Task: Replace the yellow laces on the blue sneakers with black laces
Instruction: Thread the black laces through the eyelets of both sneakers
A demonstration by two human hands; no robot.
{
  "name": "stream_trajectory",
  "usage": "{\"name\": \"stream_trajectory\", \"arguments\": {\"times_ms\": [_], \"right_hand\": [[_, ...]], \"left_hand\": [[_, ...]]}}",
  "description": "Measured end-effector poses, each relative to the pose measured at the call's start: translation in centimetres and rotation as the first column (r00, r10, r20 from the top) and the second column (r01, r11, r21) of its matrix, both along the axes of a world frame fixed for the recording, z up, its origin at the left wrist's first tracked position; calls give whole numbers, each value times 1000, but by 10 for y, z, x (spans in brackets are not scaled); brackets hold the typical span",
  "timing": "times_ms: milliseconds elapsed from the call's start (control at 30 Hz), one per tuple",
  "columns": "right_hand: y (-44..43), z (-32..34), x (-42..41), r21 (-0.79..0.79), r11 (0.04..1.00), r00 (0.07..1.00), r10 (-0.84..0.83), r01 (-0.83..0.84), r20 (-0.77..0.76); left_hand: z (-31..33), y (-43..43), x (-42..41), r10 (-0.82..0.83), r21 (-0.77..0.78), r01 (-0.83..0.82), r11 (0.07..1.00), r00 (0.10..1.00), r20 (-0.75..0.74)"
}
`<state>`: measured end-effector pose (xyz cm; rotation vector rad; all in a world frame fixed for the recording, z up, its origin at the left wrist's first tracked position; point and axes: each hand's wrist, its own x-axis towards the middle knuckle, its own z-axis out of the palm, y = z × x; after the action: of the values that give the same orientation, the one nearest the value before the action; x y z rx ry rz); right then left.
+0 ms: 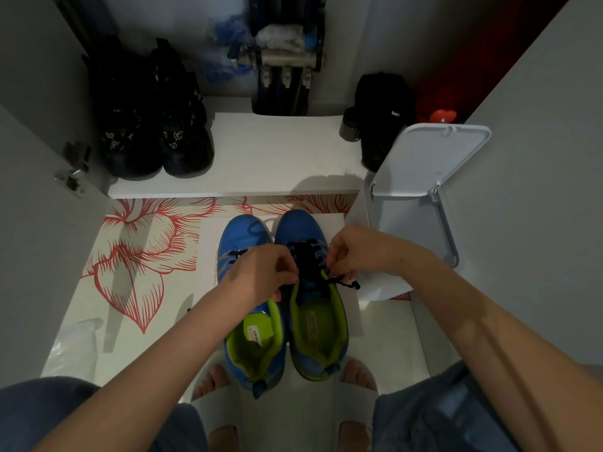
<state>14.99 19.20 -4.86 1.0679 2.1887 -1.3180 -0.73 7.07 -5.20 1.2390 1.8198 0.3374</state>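
Our left hand [261, 272] is curled nearly closed, its fingertips pinched on the black lace [306, 259] at the left side of the right sneaker [313, 288]. Our right hand [355, 252] is likewise closed to a pinch, gripping the same lace at the shoe's right edge, and a knotted lace end [349, 283] trails out just below it. The lace crosses the upper eyelets of that sneaker in black rows. The left sneaker [248, 301] sits touching it, partly under our left wrist, with black lace showing near its toe. Both are blue with lime-green lining, toes pointing far, heels near our sandalled feet [215, 399]. They stand on white paper [208, 243] over a floor mat [137, 256] printed with red flowers. To the right a white bin [421, 177] stands with its lid up. On the far white shelf [277, 151] sit black shoes [153, 125] at left and a black bag [381, 119] at right.
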Motion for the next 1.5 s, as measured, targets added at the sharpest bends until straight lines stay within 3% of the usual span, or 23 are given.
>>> {"name": "stream_trajectory", "arguments": {"times_ms": [200,400,567,867,1033,1233,1367,1500], "right_hand": [[3,-7,1,8,1000,999,29,-29,21],[2,-17,1,-36,999,1000,-16,17,21],[3,-19,1,-62,997,999,-53,53,1],[1,-17,2,-146,982,991,-128,123,-26],[3,-9,4,-178,978,994,-109,105,-14],[4,-11,2,54,991,983,-110,120,-148],[2,-12,-4,124,991,979,-31,57,-204],[1,-14,-9,180,984,980,41,-6,-193]], "left_hand": [[-6,5,-4,74,-17,-75,997,995,-64],[-13,2,0,42,122,-9,992,961,-273],[-7,5,6,-19,199,78,977,959,-283],[-14,9,8,-39,145,89,985,946,-322],[-27,10,7,-50,30,63,998,950,-308],[-25,12,2,177,118,-161,980,975,-132],[-17,12,4,121,110,-116,987,992,-44],[-14,9,1,111,106,-98,989,986,-125]]}}
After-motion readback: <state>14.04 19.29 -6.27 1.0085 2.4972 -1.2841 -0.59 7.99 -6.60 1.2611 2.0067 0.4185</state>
